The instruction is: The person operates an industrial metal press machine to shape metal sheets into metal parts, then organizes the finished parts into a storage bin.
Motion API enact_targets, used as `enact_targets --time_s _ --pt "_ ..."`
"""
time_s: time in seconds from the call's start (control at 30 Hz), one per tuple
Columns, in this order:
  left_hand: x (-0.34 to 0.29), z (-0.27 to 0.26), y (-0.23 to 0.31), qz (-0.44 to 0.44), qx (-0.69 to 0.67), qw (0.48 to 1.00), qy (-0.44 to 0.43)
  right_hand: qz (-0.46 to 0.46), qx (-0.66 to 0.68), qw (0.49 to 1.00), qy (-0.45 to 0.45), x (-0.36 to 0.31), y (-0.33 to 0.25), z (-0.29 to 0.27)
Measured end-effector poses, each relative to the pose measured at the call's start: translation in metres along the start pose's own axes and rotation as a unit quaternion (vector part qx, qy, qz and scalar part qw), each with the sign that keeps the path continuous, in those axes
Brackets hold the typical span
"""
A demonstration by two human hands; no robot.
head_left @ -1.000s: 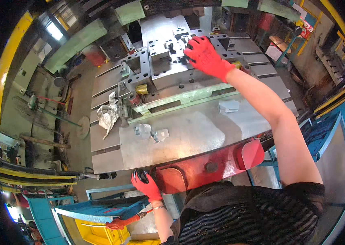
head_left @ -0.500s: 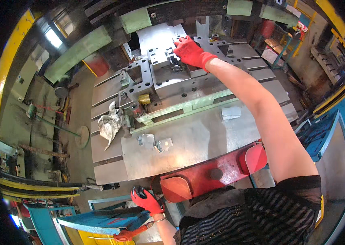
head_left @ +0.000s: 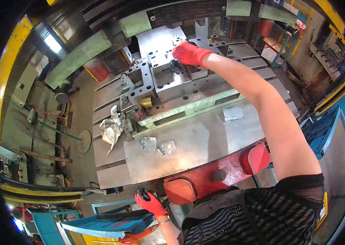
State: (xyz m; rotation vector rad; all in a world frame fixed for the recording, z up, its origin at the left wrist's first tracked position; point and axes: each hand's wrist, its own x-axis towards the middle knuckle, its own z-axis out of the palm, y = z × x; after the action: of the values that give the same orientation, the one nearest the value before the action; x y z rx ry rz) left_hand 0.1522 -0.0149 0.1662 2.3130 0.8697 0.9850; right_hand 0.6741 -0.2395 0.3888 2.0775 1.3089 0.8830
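My right hand (head_left: 186, 54), in a red glove, reaches far forward over a metal die (head_left: 173, 83) on the press bed. Its fingers are curled down beside the die's holed upper plate (head_left: 159, 58), and whatever they may hold is hidden. A dark part (head_left: 175, 65) sits in the die just below that hand. My left hand (head_left: 151, 205), also red-gloved, is low and left of a red two-lobed control box (head_left: 217, 176). Its fingers wrap around a small black part (head_left: 142, 193), whose exact kind I cannot make out.
A crumpled white rag (head_left: 112, 128) and small clear plastic pieces (head_left: 149, 143) lie on the bed. Farther right is a folded white cloth (head_left: 232, 114). A blue tray (head_left: 107, 222) stands lower left, near an orange-red object (head_left: 137, 236). The green press frame (head_left: 86, 57) arches overhead.
My right hand has shifted slightly left and down at the die, its fingers bent lower. My left hand still grips the black part. The whole view has tilted a little.
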Motion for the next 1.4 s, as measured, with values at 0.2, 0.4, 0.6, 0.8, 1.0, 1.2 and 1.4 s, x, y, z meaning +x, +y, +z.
enact_targets --time_s 0.2,0.4,0.6,0.8,1.0,1.2,1.4 --pt "-0.004 -0.001 -0.002 -0.020 -0.009 1.000 -0.017 0.041 0.114 0.993 -0.005 0.002 0.000 -0.006" --pt "-0.021 -0.003 -0.010 -0.041 0.004 0.999 0.015 0.120 0.179 0.976 -0.025 -0.044 -0.009 -0.031" --pt "-0.070 0.005 -0.069 -0.216 -0.137 0.966 -0.024 0.301 0.358 0.874 0.132 -0.231 -0.058 -0.106" --pt "-0.124 0.043 -0.093 -0.306 -0.342 0.859 -0.226 0.617 0.345 0.707 -0.015 -0.463 -0.189 -0.109" --pt "-0.111 0.057 -0.093 -0.272 -0.421 0.824 -0.264 0.706 0.546 0.439 -0.104 -0.596 -0.349 -0.046" --pt "-0.111 0.065 -0.106 -0.188 -0.350 0.878 -0.267 0.610 0.570 0.517 -0.190 -0.569 -0.358 -0.036" --pt "-0.100 0.080 -0.111 -0.100 -0.276 0.916 -0.273 0.601 0.700 0.382 -0.053 -0.554 -0.334 -0.054"
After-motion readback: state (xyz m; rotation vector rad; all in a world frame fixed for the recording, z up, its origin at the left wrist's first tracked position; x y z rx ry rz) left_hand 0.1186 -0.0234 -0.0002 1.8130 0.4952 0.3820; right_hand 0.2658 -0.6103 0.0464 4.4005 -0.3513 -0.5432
